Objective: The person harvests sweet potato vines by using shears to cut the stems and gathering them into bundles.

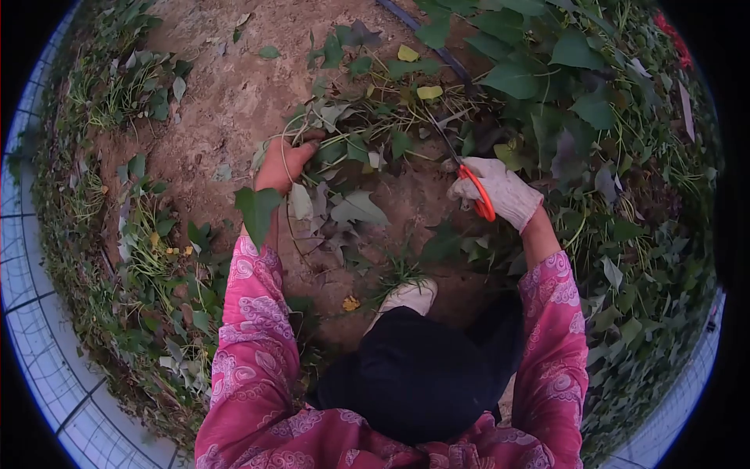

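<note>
Left hand (pixel 283 162), bare, sits upper-centre-left of frame, fingers curled tight round a bunch of vines (pixel 344 137), a fist grip on stems w/ leaves spilling out either side. Looks like it pulls the bunch up and taut so the stems stand clear of the soil (pixel 226 94); that's a guess from the stretched lines of stem running right.

Right hand (pixel 500 191), in a pale glove, is centre-right, wrapped round orange-handled shears (pixel 478 191). Fingers closed on the handles. Blades point up-left into the tangle, toward the stems the left hand holds; blades are thin and dark, can't tell if they're apart or closed at the tip. Holding the tool low and angled probably lets the cut land near the ground, close to where stems root.

Vines lie across the middle of the frame, between the two hands, on bare brown soil. Cut or loose leaves lie scattered just below them, some pale-backed, a couple yellow.

Both sleeves (pixel 254 328) pink w/ paisley print, reaching up from bottom of frame. Dark trousers fill bottom centre; a pale shoe (pixel 410 295) pokes out just above, planted on the soil near the work, so the person seems to crouch right over the patch.

Denser green growth at right and upper right. A dark hose (pixel 437 47) runs diagonally at top centre. White netting (pixel 47 375) curves along the lower-left edge.
</note>
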Demonstrator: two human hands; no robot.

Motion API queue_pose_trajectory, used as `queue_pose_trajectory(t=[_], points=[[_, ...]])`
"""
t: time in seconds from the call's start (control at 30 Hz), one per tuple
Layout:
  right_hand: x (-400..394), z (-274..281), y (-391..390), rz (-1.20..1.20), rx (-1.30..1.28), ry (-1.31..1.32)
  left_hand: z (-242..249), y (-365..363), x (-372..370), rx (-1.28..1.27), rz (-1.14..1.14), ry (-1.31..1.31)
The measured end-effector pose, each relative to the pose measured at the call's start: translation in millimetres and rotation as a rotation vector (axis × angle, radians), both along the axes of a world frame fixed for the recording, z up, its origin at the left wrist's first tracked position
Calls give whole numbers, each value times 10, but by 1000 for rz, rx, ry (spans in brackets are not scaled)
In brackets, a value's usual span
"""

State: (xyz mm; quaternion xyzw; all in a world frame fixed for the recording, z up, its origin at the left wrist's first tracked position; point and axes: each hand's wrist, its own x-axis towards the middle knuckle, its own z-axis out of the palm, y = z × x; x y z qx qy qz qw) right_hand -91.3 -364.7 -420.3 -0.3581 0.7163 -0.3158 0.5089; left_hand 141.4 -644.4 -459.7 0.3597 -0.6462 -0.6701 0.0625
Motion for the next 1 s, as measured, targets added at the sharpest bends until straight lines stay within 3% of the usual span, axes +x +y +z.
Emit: queue_pose_trajectory(t=[0.1,0.17,0.2,0.27,0.3,0.37,0.43,0.5,0.57,0.63,0.77,0.87,1.0], points=[[9,-37,-69,108,97,73,136,24,50,-164,-154,-159],[-11,-266,-79,369,-123,561,125,69,87,-174,-168,-144],[7,-260,-140,368,-127,561,90,86,108,-168,-136,-119],[85,-256,-301,282,152,553,35,77,118,-166,-106,-95],[98,-345,-318,280,151,551,16,73,122,-154,-94,-94],[154,-629,-333,335,-24,837,7,76,126,-140,-82,-97],[271,-525,-475,377,65,851,33,77,110,-140,-44,-76],[371,-252,-567,482,444,668,120,106,109,-229,22,-20],[425,-240,-540,556,426,689,277,176,125,-315,86,33],[440,-236,-482,543,372,713,493,307,168,-140,124,15],[462,-221,-464,574,359,729,552,640,261,4,-295,-121],[482,-148,-469,553,410,751,282,891,249,-454,-608,-128],[410,52,-402,591,450,798,-203,1014,36,-553,-644,-185]])
